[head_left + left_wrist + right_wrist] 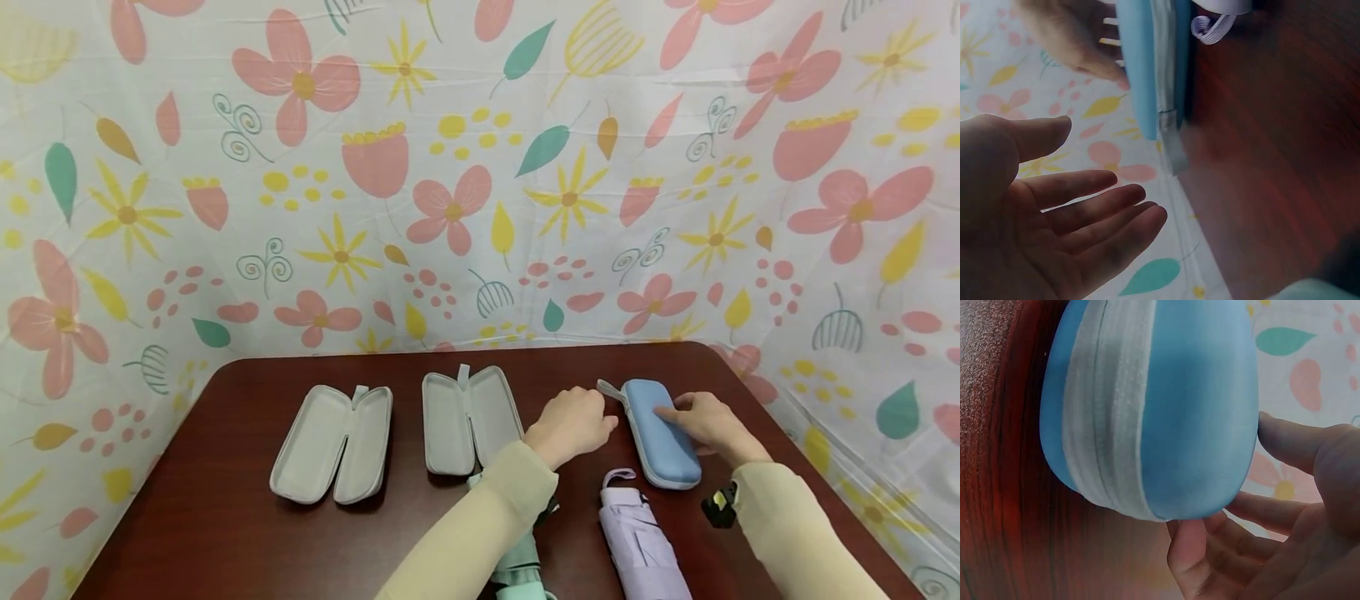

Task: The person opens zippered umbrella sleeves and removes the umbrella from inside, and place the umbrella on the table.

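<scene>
Only the left wrist view shows the left hand's (1041,231) fingers (1079,187) extended; the right hand (1291,544) grips the blue case (1200,412).

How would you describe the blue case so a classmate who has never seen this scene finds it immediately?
Start at the dark red-brown tabletop and, in the head view, go to its right side. Just beyond the folded lilac umbrella is the blue zippered case, held by the right hand. Unlike the two open cases with pale grey interiors, it is closed.
</scene>
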`<state>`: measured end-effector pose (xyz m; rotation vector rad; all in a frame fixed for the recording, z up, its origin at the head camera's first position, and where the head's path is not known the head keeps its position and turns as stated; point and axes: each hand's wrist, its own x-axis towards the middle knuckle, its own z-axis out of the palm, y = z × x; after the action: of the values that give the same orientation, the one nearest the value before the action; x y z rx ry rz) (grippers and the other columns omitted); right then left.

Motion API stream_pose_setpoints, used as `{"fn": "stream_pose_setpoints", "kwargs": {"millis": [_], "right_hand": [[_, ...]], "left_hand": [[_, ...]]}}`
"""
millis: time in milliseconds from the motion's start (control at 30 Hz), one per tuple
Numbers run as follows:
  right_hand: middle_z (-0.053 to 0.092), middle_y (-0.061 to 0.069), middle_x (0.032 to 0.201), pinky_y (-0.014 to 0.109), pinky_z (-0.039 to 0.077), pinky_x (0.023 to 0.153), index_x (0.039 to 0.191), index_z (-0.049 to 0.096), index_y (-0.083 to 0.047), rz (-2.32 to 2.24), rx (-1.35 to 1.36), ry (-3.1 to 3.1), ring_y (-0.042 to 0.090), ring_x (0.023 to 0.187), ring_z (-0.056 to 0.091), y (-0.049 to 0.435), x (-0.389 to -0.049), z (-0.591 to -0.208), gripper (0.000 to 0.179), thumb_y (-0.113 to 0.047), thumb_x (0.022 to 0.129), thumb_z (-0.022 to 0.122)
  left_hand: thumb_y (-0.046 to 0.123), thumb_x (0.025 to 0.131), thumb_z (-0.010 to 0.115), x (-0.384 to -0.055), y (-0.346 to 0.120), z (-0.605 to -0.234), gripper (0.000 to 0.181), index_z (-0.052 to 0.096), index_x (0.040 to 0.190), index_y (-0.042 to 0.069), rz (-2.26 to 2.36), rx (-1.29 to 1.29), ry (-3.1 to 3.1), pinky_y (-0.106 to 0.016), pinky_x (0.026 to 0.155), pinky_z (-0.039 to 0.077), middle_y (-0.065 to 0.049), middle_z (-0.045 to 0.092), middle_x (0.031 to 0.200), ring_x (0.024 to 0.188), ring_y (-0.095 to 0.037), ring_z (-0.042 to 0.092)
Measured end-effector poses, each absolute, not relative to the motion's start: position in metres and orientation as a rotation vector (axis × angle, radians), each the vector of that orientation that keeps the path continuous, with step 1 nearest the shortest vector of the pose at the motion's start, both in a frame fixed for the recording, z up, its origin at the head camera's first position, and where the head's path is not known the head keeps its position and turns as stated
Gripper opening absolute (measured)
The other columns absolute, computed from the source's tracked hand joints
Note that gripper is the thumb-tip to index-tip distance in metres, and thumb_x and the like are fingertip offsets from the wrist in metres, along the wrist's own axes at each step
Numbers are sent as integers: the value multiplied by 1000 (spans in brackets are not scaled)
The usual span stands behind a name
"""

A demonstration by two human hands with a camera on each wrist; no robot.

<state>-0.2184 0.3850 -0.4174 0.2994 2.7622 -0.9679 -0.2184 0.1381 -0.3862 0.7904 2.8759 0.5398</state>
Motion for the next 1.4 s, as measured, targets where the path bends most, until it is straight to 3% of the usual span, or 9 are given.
{"fn": "stream_pose_setpoints", "kwargs": {"millis": [200,467,633,867,1000,1200,1400], "right_hand": [[47,40,121,41,57,64,135,39,17,-989,303,2762,35,90,63,377,-223,-419,80,-48,93,62],[51,37,116,41,57,63,135,38,17,-1032,303,2750,26,77,66,359,-231,-423,78,-44,94,63],[50,37,118,42,57,66,138,33,18,-1116,308,2694,26,79,68,348,-235,-425,79,-42,95,62],[39,38,129,42,57,67,148,9,15,-1286,281,2602,28,76,69,335,-237,-429,89,-37,97,61],[41,33,124,40,57,65,152,-4,8,-1387,272,2549,26,69,68,330,-237,-432,95,-36,98,60],[49,23,106,39,57,65,152,-3,7,-1436,281,2515,24,67,66,327,-238,-436,92,-36,99,59],[49,25,109,37,57,66,150,2,11,-1382,267,2541,22,71,66,327,-238,-434,91,-36,98,60]], "left_hand": [[39,98,58,-226,151,-394,35,64,72,16,466,805,2869,-25,57,44,2,57,67,63,-13,56],[39,98,58,-235,167,-405,29,67,85,15,460,759,2822,-25,61,44,1,56,69,63,-12,55],[37,97,61,-237,168,-412,28,71,94,12,470,683,2804,-26,61,44,-1,61,79,64,-13,54],[42,94,64,-237,171,-415,37,71,114,12,479,632,2826,-26,63,47,-2,66,95,71,-13,58],[44,93,65,-237,171,-414,39,70,119,15,437,645,2842,-26,66,48,-2,67,99,77,-14,60],[47,89,68,-235,173,-416,42,70,120,18,400,647,2870,-26,66,49,0,67,103,84,-14,62],[55,83,72,-234,177,-417,57,64,130,23,410,602,2870,-27,66,50,1,66,107,85,-14,63]]}}
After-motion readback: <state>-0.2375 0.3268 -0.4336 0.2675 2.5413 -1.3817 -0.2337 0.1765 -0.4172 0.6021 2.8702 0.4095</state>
